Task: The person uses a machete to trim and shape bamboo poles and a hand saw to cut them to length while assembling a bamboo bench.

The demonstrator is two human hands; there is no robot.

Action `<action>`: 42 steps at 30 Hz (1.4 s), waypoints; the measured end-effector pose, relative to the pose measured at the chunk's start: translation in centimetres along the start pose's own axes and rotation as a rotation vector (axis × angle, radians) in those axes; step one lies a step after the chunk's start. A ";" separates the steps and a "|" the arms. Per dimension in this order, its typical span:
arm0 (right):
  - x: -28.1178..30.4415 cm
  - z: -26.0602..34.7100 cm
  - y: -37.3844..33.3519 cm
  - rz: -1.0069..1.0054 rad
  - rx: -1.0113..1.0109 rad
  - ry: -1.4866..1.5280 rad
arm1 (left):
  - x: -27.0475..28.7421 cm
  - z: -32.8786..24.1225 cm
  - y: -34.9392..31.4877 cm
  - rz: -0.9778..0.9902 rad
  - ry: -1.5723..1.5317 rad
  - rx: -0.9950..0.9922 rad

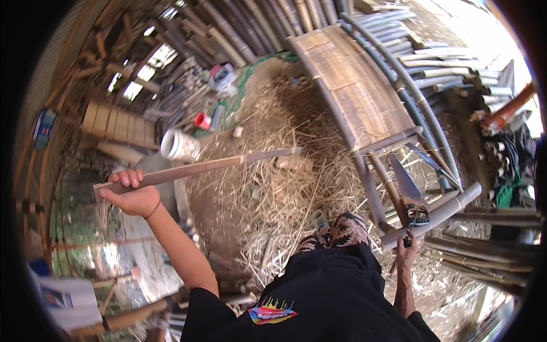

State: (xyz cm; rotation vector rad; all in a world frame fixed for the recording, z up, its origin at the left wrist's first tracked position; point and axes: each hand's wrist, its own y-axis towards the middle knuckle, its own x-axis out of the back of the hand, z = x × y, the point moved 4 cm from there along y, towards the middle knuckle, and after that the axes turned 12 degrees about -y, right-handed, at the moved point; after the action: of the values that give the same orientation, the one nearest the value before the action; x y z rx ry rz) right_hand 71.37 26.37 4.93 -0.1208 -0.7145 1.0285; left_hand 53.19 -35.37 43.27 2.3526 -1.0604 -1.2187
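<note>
A slatted wooden panel (117, 122) is at far left; below it the person's left hand (135, 195) pinches a long bamboo strip (196, 168) by its left end, the strip reaching over mid-ground. Beyond it, toward the ground's left edge, are a white bucket (179, 146) and a red container (201, 121). Loose straw litters the ground (219, 219). Further right, a bamboo frame (356, 85) takes up much space, a saw (405, 182) lying at its near end. Beside that end's edge, the right hand (405, 253) curls around a small dark object, its kind unclear. Stacked bamboo poles (450, 71) line the right side
</note>
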 end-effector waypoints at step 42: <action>-31.7 21.0 18.6 -0.456 -0.923 0.144 | -37.7 76.9 16.5 0.750 -0.269 0.850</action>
State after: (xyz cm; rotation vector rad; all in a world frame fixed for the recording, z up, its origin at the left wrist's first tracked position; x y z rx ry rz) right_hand 35.20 5.54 -1.96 -0.7835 -0.9825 0.1931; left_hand -29.93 -13.63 28.07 1.8700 -2.6420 -0.8690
